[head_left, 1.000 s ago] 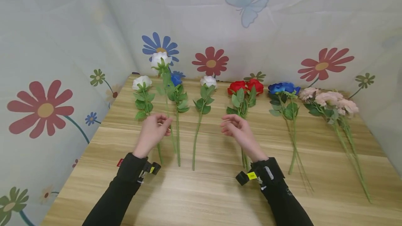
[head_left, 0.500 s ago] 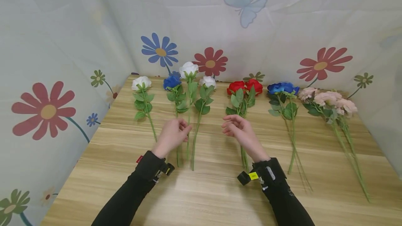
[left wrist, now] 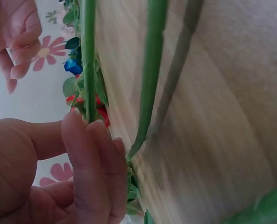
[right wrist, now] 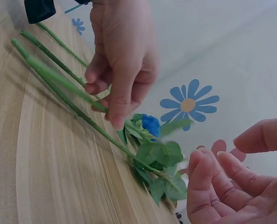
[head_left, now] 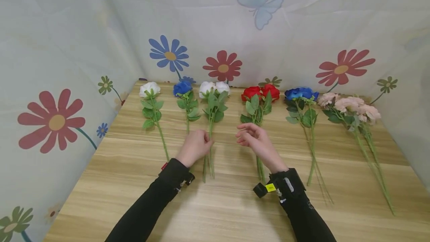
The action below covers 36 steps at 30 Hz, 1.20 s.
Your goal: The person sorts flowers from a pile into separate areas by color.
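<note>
My left hand pinches the green stem of a white rose, thumb against fingertips. The bloom lies right beside a second white rose at the back of the table, their leaves overlapping. That second rose's stem rests on the wood just below the pinched one. A single blue rose lies to the left, its stem partly hidden behind the left hand. My right hand hovers over the stems of two red roses, fingers loosely curled and holding nothing.
Another white rose lies at the far left of the wooden table. Blue roses and a bunch of pale pink flowers lie to the right. A printed cloth hangs behind the table.
My left hand has carried the white rose rightward, past the single blue rose, and lowered its bloom beside the other white rose. The right hand has stayed in place.
</note>
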Motion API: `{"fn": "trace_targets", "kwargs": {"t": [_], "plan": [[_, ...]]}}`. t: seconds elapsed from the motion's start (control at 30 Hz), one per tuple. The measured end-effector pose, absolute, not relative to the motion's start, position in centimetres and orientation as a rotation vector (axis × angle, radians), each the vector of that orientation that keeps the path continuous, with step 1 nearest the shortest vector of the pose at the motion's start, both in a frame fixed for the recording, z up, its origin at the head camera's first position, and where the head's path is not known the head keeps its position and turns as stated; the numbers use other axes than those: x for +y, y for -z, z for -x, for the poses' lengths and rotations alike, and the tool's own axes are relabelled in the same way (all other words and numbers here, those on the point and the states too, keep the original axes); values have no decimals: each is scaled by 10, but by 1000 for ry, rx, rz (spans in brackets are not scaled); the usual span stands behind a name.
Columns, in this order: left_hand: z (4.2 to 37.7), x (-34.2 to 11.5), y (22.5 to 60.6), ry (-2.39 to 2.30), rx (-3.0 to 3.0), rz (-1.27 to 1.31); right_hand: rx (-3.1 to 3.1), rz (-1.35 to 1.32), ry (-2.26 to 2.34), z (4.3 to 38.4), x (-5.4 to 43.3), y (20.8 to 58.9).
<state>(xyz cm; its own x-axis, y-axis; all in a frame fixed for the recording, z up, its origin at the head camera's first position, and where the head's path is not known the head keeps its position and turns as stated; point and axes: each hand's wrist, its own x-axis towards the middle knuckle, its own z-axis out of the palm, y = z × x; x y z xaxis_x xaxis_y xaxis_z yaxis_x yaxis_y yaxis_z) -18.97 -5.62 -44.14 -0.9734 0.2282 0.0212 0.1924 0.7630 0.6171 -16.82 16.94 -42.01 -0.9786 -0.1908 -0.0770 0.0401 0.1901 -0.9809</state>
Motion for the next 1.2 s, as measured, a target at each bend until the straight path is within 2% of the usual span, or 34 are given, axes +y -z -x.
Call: {"fn": "trace_targets", "kwargs": {"t": [0.63,1.2], "plan": [[189,-48,447,-747,2842,-271,2281,157,1871,169,170,420],[190,-47,446,-784,2772,-246,2273,162,1864,171,171,423]]}}
